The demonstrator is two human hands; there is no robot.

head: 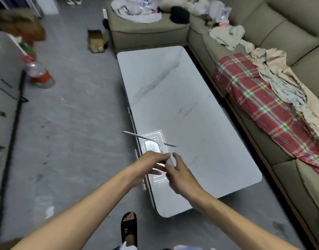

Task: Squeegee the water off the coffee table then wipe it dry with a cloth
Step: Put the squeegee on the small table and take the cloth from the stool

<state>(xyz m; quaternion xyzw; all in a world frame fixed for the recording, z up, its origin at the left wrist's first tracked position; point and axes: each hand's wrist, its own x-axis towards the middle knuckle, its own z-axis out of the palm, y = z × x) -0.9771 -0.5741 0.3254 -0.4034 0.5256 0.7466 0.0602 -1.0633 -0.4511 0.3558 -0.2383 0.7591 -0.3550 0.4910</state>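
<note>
While both hands meet at the near left corner of the table, the squeegee phase looks to be only starting. The right hand (180, 173) curls its thumb and fingers round the lower end of the white handle of the squeegee (163, 149). The left hand (149, 164) reaches in from the left, its fingertips closing on the same handle in what looks like a light pinch, its other fingers loosely bent beneath. The squeegee is lifted off the surface. Its thin blade runs crosswise above the left edge of the coffee table (182, 98), one end out over the floor (73, 123), the other over the marble top.

The glossy top reflects a ceiling light just under the blade. Whether water lies on it I cannot tell from the sheen. No stroke marks show, so I judge the top not yet scraped.

The next move calls for one firm grip, the blade lowered flat onto the surface, then long overlapping pulls towards an edge.

Right of the table runs a sofa (263, 33) heaped with a red plaid fabric (263, 98) and pale garments. Which piece would serve as the drying cloth is unclear.
</note>
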